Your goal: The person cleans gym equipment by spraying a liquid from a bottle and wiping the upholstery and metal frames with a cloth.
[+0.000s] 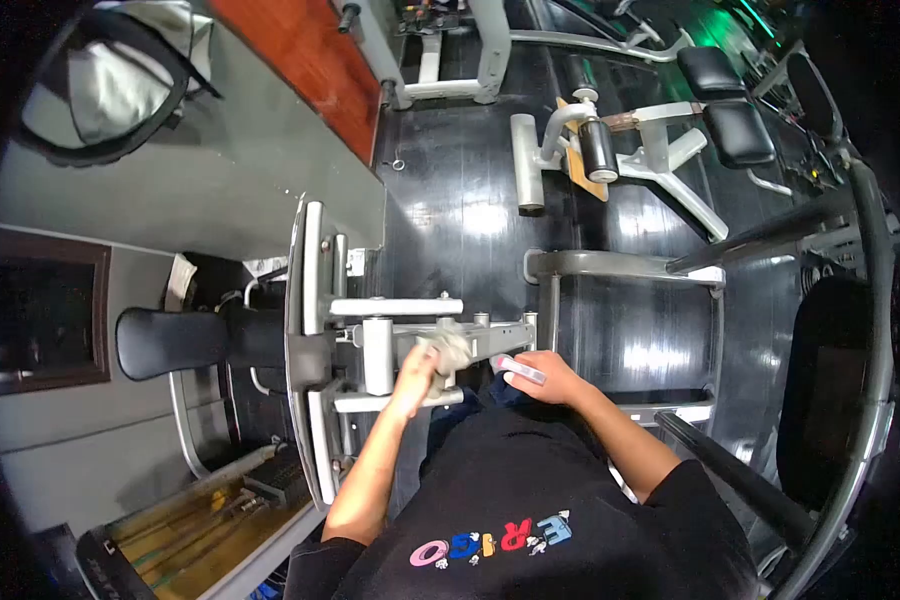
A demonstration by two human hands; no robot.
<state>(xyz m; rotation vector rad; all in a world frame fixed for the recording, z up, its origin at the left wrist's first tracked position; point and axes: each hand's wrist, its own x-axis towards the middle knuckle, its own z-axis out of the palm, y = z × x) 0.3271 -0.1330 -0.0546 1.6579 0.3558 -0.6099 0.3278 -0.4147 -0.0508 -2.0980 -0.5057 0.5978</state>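
My left hand (417,378) is closed on a pale crumpled cloth (450,350), which is a little blurred and lies over the silver metal frame (500,340) of a gym machine. To the right of it, my right hand (550,378) is wrapped round a small whitish bottle-like object with a reddish end (522,369). It is held just beyond the right end of the frame, close to my body. The two hands are apart.
A bench machine with black pads (738,132) and a roller (597,150) stands ahead on the dark floor. To the right is a grey tubular frame (620,264). On the left are a grey wall (260,150), a mirror (295,340) and a black padded seat (170,343).
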